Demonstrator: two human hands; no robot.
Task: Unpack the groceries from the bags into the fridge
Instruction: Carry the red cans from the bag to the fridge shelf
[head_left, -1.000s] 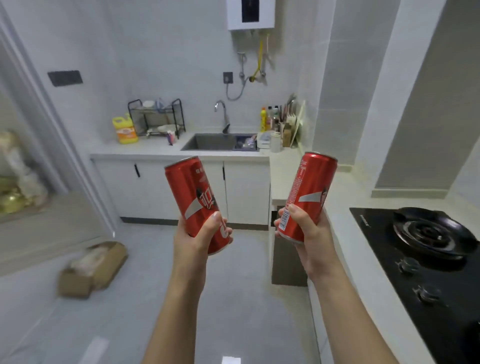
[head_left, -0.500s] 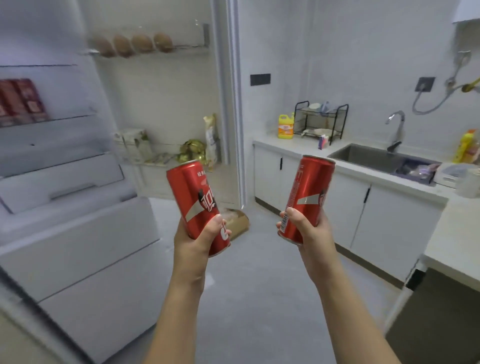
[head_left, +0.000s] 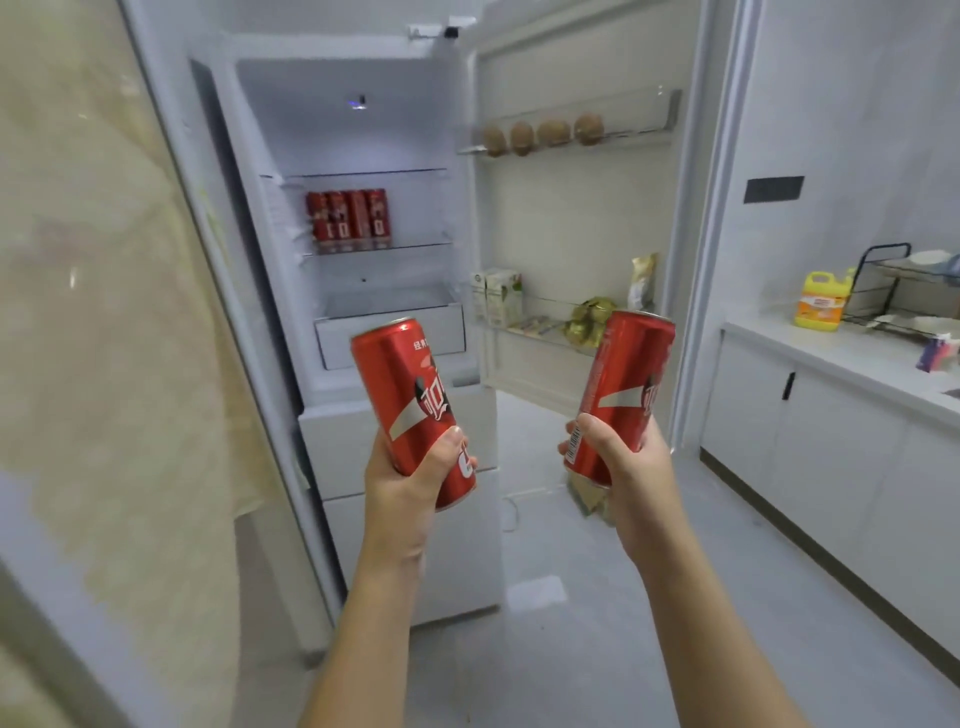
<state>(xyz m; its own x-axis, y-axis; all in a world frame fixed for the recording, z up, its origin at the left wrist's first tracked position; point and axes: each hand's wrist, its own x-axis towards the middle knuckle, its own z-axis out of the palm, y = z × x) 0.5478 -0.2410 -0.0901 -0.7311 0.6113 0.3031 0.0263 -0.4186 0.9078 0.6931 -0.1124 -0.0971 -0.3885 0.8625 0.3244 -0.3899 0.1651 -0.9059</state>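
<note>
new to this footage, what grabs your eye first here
The left hand grips the left can and the right hand the right can, both red, front and centre. Behind them the fridge stands open, a row of matching cans on its shelf.

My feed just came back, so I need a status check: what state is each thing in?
White fridge door: open.
Left hand: grips a tall red soda can, tilted.
Right hand: grips the other red soda can, tilted.
Row of red cans on the shelf: upright.
White crisper drawer: closed.
</note>
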